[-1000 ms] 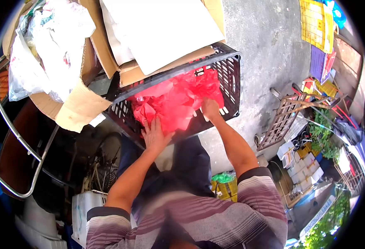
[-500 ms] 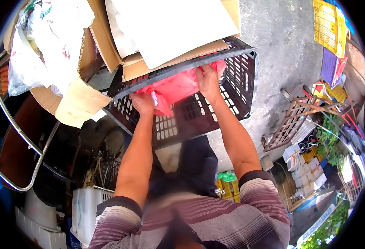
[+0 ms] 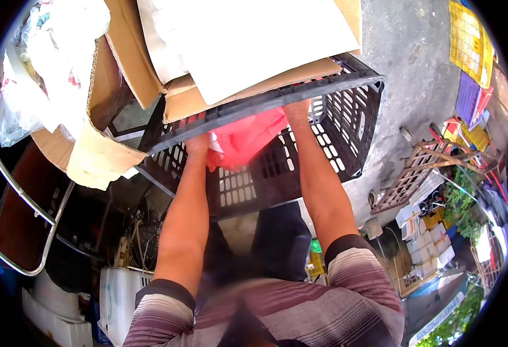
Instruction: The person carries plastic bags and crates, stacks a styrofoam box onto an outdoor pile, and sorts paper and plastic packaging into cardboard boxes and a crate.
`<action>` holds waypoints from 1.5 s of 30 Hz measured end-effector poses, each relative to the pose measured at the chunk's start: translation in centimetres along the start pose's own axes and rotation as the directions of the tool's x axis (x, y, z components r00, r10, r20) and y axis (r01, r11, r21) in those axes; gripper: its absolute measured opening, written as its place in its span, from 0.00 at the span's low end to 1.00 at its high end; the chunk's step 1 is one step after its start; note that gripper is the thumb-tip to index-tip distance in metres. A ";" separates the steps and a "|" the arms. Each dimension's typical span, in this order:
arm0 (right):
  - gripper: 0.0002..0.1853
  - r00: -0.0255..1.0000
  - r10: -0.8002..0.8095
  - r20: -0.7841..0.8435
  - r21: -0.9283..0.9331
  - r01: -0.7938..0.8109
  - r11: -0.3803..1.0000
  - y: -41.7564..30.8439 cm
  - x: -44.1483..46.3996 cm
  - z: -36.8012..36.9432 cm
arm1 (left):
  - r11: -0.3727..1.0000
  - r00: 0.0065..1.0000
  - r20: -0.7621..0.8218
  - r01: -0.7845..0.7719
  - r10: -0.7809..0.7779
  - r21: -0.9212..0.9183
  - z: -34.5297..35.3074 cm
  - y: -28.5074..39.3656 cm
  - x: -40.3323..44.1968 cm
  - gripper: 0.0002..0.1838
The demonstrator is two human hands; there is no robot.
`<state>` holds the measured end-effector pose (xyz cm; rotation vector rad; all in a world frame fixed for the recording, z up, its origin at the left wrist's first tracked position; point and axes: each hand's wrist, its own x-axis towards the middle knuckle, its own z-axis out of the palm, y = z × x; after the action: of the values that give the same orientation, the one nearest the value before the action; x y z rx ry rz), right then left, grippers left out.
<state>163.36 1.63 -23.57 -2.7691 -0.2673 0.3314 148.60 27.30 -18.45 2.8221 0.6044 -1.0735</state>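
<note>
A red plastic bag (image 3: 248, 136) is spread between my two hands inside a black plastic crate (image 3: 355, 118) with slotted walls. My left hand (image 3: 197, 143) grips the bag's left side, just below the crate's near rim. On the right, my right hand (image 3: 297, 111) reaches under the rim and holds the bag's other side. The rim hides the fingertips of both hands.
Cardboard (image 3: 254, 87) and a white sheet (image 3: 265, 40) lie on top of the crate. A carton (image 3: 106, 156) with clear plastic bags (image 3: 63, 63) stands at left, near a metal tube frame (image 3: 20, 188). A brown lattice rack (image 3: 407, 179) and yellow crate (image 3: 471, 43) are at right.
Both hands have gone deeper under the crate's rim with the red bag, and the fingers show less. The view has shifted, so the crate appears farther right and a little lower.
</note>
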 end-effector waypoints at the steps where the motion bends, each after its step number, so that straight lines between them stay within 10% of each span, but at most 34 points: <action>1: 0.17 0.995 -0.073 0.070 -0.024 0.075 0.997 -0.1 -0.3 1.6 | 0.996 0.997 0.077 -0.003 -0.004 0.086 1.2 -0.5 0.2 0.21; 8: 0.16 0.994 -0.099 -0.040 0.273 0.107 0.956 -10.2 -6.3 4.2 | 0.986 0.984 0.131 -0.132 0.118 0.105 5.3 -2.6 1.3 0.29; 11: 0.16 0.979 -0.022 0.204 0.518 -0.089 0.851 -12.5 -6.3 2.6 | 0.992 0.974 0.199 -0.120 0.109 0.045 2.3 -1.6 0.6 0.30; 12: 0.15 0.991 0.001 0.137 0.573 -0.080 0.816 -11.8 -8.1 4.5 | 0.978 0.957 0.255 -0.087 0.135 -0.189 -0.9 -1.5 0.2 0.28; 16: 0.24 0.788 0.216 0.577 0.786 -0.607 0.118 -9.2 -11.3 1.7 | 0.539 0.988 0.152 0.143 -0.028 -0.830 -5.6 3.5 -3.8 0.27; 18: 0.35 0.671 0.069 0.738 0.593 -0.596 -0.541 -4.4 -15.5 -0.8 | 0.159 0.956 0.293 0.294 -0.029 -0.942 -7.3 6.3 -6.4 0.27; 19: 0.34 0.615 0.086 0.784 0.541 -0.609 -0.579 -2.8 -16.8 -2.8 | -0.037 0.927 0.374 0.374 0.007 -0.927 -8.2 7.7 -7.6 0.27; 23: 0.33 0.482 0.320 0.816 0.570 -0.764 -0.302 -1.7 -18.5 -12.2 | -0.591 0.794 0.546 0.583 0.267 -0.558 -12.8 13.1 -12.5 0.26; 30: 0.32 0.519 0.358 0.776 0.592 -0.796 -0.127 -6.5 -19.4 -26.6 | -0.783 0.737 0.441 0.611 0.512 -0.112 -20.7 13.4 -21.3 0.26; 32: 0.31 0.575 0.321 0.752 0.626 -0.776 -0.075 -9.8 -18.0 -29.3 | -0.846 0.844 0.188 0.524 0.502 -0.097 -16.3 14.6 -21.2 0.24; 39: 0.30 0.842 0.019 0.539 0.832 -0.536 0.146 -28.3 -5.2 -32.0 | -0.864 0.987 0.031 0.156 0.160 -0.479 -34.3 -2.4 -15.3 0.21; 45: 0.28 0.949 -0.277 0.149 0.923 -0.033 0.384 -42.4 9.2 -22.6 | -0.628 0.937 -0.317 -0.336 -0.146 -0.702 -40.7 -19.1 -3.5 0.18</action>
<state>171.85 35.98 10.21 -1.5381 -0.2463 0.6124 164.45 51.65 16.10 0.8799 0.6128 0.3366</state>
